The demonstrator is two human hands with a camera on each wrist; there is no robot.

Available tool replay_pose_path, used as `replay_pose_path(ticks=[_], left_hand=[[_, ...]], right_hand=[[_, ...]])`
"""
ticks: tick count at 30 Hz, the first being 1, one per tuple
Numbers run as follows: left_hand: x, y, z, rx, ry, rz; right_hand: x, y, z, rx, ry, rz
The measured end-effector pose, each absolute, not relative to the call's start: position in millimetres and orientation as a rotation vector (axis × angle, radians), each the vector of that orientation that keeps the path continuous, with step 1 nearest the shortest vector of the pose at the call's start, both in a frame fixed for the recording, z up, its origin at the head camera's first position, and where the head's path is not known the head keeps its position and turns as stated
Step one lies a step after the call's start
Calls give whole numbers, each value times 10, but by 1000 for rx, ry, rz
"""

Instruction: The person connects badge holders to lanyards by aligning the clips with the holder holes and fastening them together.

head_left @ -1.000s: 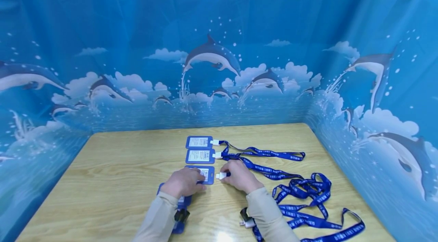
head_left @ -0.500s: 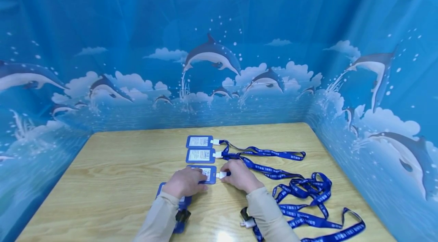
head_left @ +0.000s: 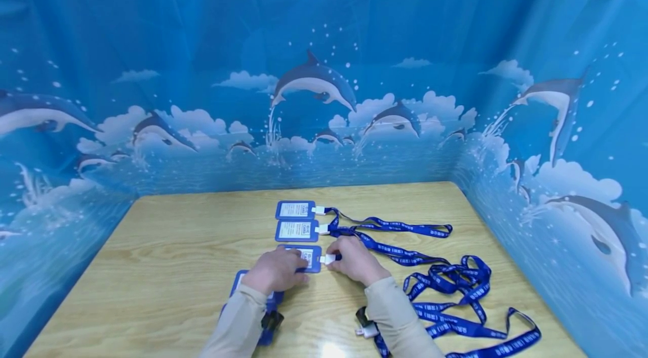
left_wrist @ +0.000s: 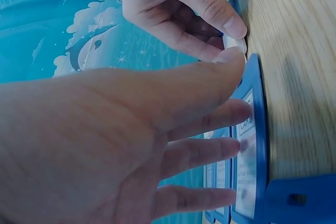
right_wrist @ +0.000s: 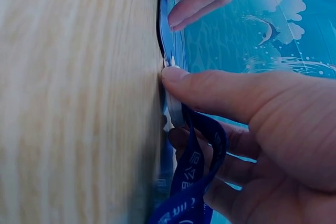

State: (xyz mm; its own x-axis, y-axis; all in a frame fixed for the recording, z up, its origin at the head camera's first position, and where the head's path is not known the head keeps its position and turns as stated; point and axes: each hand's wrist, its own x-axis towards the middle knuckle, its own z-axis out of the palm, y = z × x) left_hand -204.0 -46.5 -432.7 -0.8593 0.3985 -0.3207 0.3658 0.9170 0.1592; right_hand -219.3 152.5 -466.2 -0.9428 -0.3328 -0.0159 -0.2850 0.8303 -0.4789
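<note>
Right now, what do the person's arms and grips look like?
The left grip and right grip are bare hands, without gloves. Pale beige sleeves run up to them. A small black piece shows beside each sleeve; I can't tell what it is.

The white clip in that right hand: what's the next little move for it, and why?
Probably nudge the white clip slightly further toward the slotted end of the badge holder under the left hand. The right hand pinches the clip right at that end, the left fingers rest on the holder, and the next holder beyond has a clip at its end. I can't tell whether this one has caught.
</note>
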Motion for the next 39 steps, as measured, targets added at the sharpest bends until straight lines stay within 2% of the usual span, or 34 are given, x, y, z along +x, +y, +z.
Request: replay_pose_path(ticks=[17,26,39], left_hand=[[-2029,-468,-4364,642,2661,284],[-2038,-422,-4351,595,2649,225],[-2008,-419,-4375,654,2662,214]], right_hand=[[-2185,1491,-4687,-511,2941,-712],[-2193,1477,-4673,-546,2967,-708],[-2184,1482,-4681,-578,2966,-710]])
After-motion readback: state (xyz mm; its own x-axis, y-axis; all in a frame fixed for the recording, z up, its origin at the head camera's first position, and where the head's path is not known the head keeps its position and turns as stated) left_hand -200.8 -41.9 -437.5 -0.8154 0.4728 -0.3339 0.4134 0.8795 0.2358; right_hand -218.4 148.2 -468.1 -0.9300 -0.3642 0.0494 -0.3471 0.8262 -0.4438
